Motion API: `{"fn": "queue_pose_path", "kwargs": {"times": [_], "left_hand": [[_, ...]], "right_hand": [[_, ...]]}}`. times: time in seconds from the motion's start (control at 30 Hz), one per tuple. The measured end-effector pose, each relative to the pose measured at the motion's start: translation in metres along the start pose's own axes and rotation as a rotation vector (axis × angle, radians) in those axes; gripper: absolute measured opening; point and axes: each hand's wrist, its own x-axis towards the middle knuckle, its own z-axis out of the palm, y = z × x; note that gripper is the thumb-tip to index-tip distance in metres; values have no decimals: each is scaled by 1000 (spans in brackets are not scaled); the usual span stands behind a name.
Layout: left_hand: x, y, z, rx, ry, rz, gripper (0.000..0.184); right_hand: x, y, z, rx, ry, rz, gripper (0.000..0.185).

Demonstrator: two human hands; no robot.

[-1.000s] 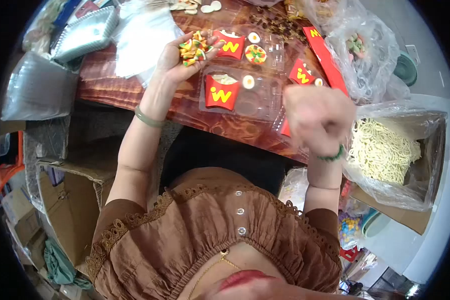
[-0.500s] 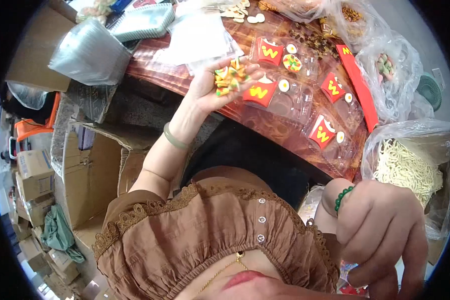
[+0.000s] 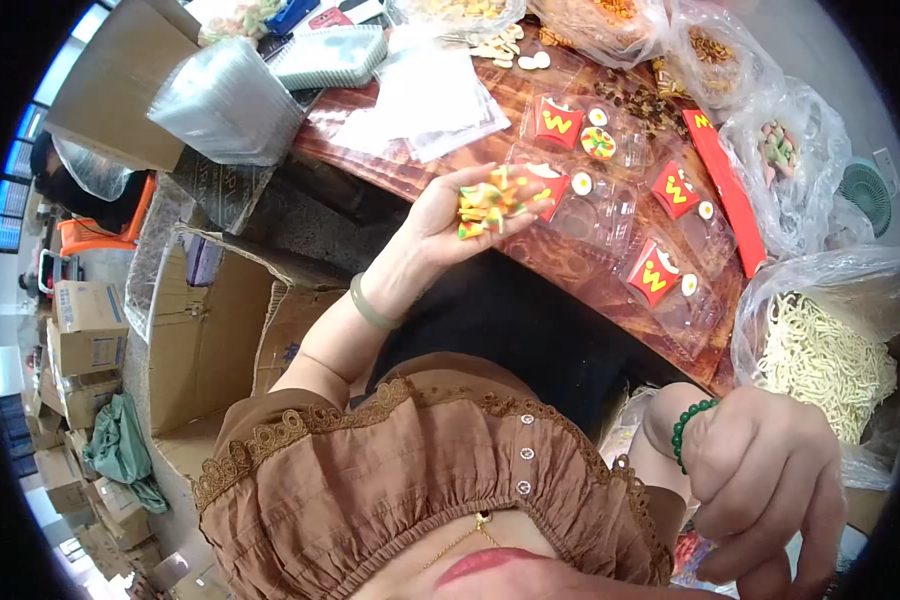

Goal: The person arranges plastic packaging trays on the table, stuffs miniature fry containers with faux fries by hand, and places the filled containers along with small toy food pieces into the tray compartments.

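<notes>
My left hand (image 3: 445, 220), palm up at the table's front edge, holds a pile of small yellow, green and orange pieces (image 3: 490, 203). Low on the right, away from the table, my right hand (image 3: 770, 480) has its fingers curled downward; what is between them is hidden. Clear trays (image 3: 602, 215) on the table carry red cartons with a yellow mark (image 3: 655, 272) and small white-and-yellow egg-like discs (image 3: 689, 286). In the rearmost tray there is also a round multicoloured disc (image 3: 598, 143). My left fingertips partly cover one carton.
Stacked clear containers (image 3: 232, 105) and plastic sheets (image 3: 430, 100) occupy the left of the table (image 3: 360, 150). A long red strip (image 3: 726, 190) lies at its right edge. Beyond is a plastic-lined box of pale noodle-like strands (image 3: 825, 360). Open cardboard (image 3: 205, 350) stands below left.
My right hand has moved from over the right-hand trays down to the lower right. My left hand still holds the pieces. The view has shifted, so the table appears farther right and lower.
</notes>
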Motion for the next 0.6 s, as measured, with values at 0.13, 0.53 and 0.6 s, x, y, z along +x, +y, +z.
{"fn": "queue_pose_path", "kwargs": {"times": [0.13, 0.53, 0.6], "left_hand": [[-2, -7, -3, 39, 21, -16, 36], [1, -24, -5, -13, -56, -161, 33], [2, -28, -7, -6, -53, -160, 34]], "right_hand": [[2, 6, 15, -20, 15, -25, 11], [-14, -25, 61, -127, 81, -67, 11], [-18, -29, 71, -147, 114, -65, 11]]}}
